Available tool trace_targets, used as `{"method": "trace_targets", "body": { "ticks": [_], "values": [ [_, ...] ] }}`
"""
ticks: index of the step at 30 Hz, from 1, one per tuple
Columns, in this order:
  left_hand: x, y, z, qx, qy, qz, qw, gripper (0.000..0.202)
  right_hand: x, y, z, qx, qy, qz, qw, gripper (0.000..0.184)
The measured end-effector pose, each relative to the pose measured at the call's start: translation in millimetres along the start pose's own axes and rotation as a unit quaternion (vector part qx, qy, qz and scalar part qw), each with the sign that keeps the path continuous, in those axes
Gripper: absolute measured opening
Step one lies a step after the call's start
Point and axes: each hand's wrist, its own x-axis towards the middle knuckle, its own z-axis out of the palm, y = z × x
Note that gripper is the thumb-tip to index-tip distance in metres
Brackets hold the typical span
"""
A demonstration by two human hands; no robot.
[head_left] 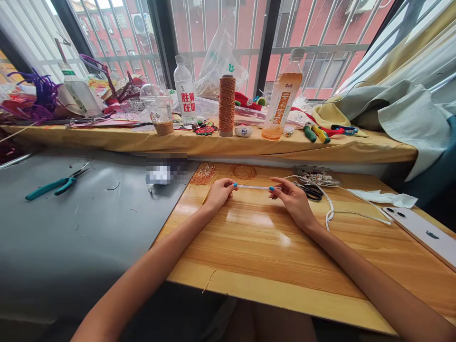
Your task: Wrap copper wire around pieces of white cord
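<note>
A white cord (253, 187) is stretched level between my two hands, above the wooden board. My left hand (221, 192) pinches one end of that stretch between thumb and forefinger. On the other side my right hand (290, 197) pinches the cord between thumb and finger, with its forefinger lifted away. More white cord (329, 213) loops over the board to the right of my right hand. Black-handled scissors (312, 192) lie just behind that hand. By my left wrist rests a thin yellow stick-like thing (205, 196), partly hidden.
Orange thread scraps (204, 174), a coil of thread (244, 171), a box of small beads (317, 175) and a phone (425, 232) lie on the board (256, 256). Teal pliers (59, 184) are on the grey mat. A thread spool (227, 107) and bottles (284, 97) line the sill.
</note>
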Motion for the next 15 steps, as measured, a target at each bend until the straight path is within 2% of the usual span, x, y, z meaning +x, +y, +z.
{"method": "trace_targets", "body": {
  "ticks": [7,15],
  "values": [
    [-1.2,-0.2,1.0,-0.027,-0.009,-0.021,0.999,0.006,4.2,6.6,-1.9,0.092,-0.001,0.050,0.994,0.025],
    [-2.2,2.9,3.5,-0.048,-0.020,-0.064,0.997,0.005,9.9,8.7,-1.6,0.104,0.027,0.057,0.993,0.026]
  ]
}}
